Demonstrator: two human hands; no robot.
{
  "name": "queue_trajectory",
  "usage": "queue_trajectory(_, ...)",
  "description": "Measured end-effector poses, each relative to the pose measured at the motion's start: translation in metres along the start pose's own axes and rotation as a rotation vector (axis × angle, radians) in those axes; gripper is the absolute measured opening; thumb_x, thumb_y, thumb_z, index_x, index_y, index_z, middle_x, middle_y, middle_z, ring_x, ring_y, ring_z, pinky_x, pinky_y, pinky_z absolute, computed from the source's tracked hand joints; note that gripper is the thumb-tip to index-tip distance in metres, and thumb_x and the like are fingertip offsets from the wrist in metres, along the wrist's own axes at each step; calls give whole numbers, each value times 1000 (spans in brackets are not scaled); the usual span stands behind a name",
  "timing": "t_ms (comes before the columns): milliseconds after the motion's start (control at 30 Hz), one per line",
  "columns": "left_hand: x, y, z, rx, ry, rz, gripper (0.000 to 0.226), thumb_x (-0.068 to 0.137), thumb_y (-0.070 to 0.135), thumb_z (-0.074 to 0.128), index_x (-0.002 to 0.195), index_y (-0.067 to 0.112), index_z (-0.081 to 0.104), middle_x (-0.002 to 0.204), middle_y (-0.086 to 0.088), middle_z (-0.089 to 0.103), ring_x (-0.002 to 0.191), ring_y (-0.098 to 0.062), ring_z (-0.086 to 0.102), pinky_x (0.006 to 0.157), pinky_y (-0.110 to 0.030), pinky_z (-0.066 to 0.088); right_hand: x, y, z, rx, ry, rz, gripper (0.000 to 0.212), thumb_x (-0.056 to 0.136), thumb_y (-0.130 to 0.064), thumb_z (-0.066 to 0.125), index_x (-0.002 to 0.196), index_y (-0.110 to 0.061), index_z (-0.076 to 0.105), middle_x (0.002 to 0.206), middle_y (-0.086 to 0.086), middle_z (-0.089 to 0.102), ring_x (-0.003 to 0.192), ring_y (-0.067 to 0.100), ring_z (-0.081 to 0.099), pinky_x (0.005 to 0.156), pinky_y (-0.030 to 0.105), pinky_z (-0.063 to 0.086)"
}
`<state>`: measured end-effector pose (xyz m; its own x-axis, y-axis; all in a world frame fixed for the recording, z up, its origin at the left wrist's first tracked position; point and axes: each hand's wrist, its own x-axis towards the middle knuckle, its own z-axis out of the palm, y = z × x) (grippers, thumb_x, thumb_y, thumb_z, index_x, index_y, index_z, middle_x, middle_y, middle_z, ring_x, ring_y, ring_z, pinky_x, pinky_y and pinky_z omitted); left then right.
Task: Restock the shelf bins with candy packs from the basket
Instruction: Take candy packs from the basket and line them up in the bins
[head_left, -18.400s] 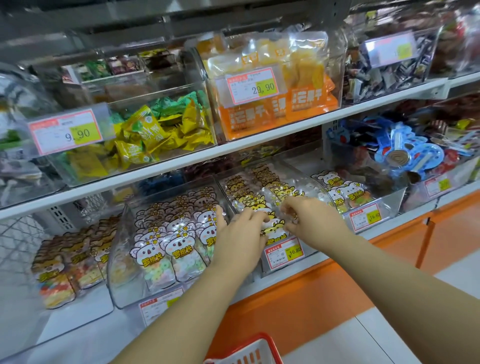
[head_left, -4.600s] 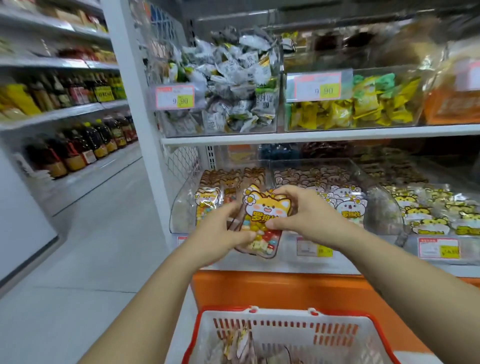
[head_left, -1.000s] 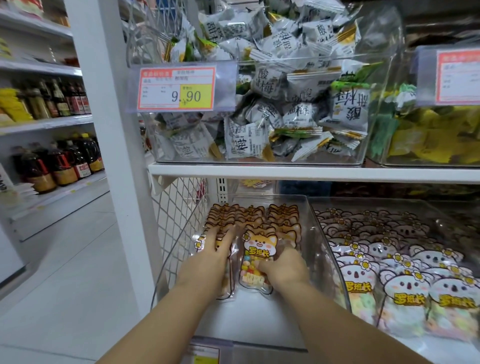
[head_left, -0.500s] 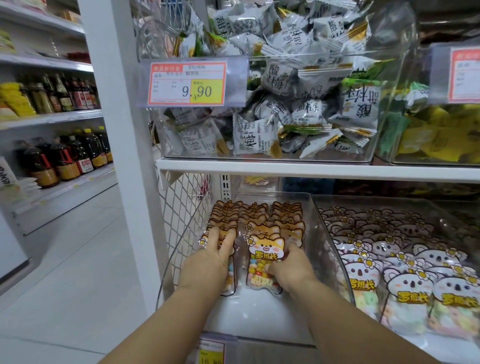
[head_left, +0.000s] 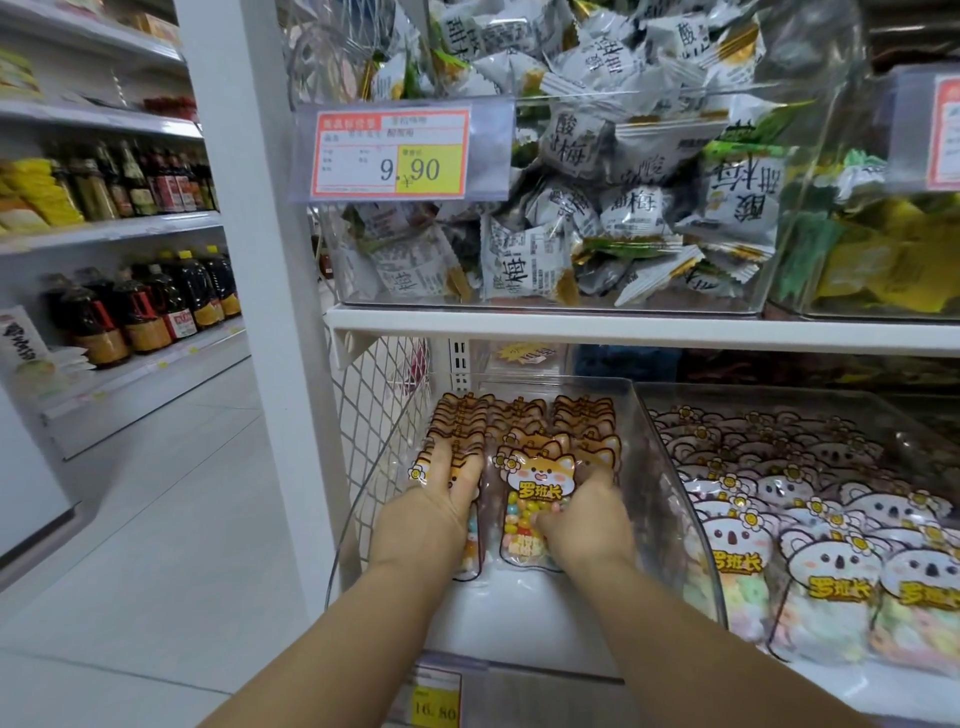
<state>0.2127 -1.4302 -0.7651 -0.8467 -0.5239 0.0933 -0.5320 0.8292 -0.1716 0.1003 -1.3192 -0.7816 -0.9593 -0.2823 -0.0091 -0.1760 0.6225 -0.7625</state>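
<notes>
A clear bin on the lower shelf holds three rows of orange fox-face candy packs. My left hand lies flat on the front pack of the left row, fingers spread over it. My right hand grips the lower right edge of the front pack of the middle row, a fox pack with coloured candies inside. The basket is out of view.
A second clear bin of koala-face packs stands to the right. Above, a white shelf carries a bin of grey wrapped sweets with a 9.90 tag. A white upright post and wire mesh lie left; bottles line the far-left shelves.
Both hands have stayed on the front packs in the fox bin and drawn them slightly toward the bin's front. The view has shifted a little closer.
</notes>
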Motion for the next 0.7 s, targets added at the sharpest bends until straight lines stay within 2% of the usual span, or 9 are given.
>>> queue_trajectory(133, -1, 0, -2, 8, 15, 5, 86, 98, 5, 45, 158, 28, -12, 165, -13, -19, 115, -28, 60, 84, -31, 49, 3, 2, -7, 85, -59, 30, 57, 74, -31, 83, 120, -17, 53, 107, 3, 67, 101, 29, 64, 81, 34, 49)
queue_trajectory(233, -3, 1, -5, 5, 21, 9, 88, 96, 4, 46, 158, 27, -12, 165, -13, -16, 118, -28, 58, 84, -32, 48, 5, 3, -8, 119, -93, 45, 44, 71, -32, 84, 106, -20, 61, 101, 0, 69, 96, 26, 65, 81, 35, 53)
queue_trajectory(333, -4, 1, -6, 5, 39, 8, 93, 95, 2, 47, 157, 25, -18, 166, -13, -15, 118, -27, 57, 85, -31, 48, 5, 6, -6, 182, -111, 77, 23, 74, -25, 84, 81, -23, 62, 92, -1, 70, 91, 25, 67, 83, 37, 56)
queue_trajectory(400, -5, 2, -6, 6, 43, 1, 94, 94, 2, 49, 157, 23, -18, 165, -13, -15, 122, -27, 55, 88, -32, 49, 6, 10, -6, 264, -112, 137, 23, 75, -15, 80, 71, -21, 58, 87, 2, 70, 88, 27, 67, 85, 41, 57)
queue_trajectory(467, -5, 2, -6, 3, 47, -7, 94, 94, 2, 49, 158, 22, -17, 165, -13, -15, 123, -27, 54, 90, -33, 49, 7, 11, -8, 342, -83, 198, 14, 73, -8, 71, 78, -15, 60, 85, 5, 68, 87, 30, 67, 85, 45, 57)
queue_trajectory(567, -5, 2, -7, -2, 57, -7, 88, 94, 3, 49, 158, 21, -8, 165, -13, -13, 120, -27, 57, 87, -31, 49, 9, 10, -5, 327, -68, 132, 27, 70, -17, 60, 96, -13, 64, 92, 4, 69, 90, 29, 66, 85, 44, 57)
queue_trajectory(700, -6, 1, -7, -7, 63, -12, 75, 95, 5, 49, 155, 21, 7, 165, -12, -11, 117, -26, 59, 82, -30, 49, 9, 7, 2, 283, -102, 75, 23, 73, -7, 66, 93, -17, 61, 85, 2, 71, 81, 27, 69, 76, 44, 60)
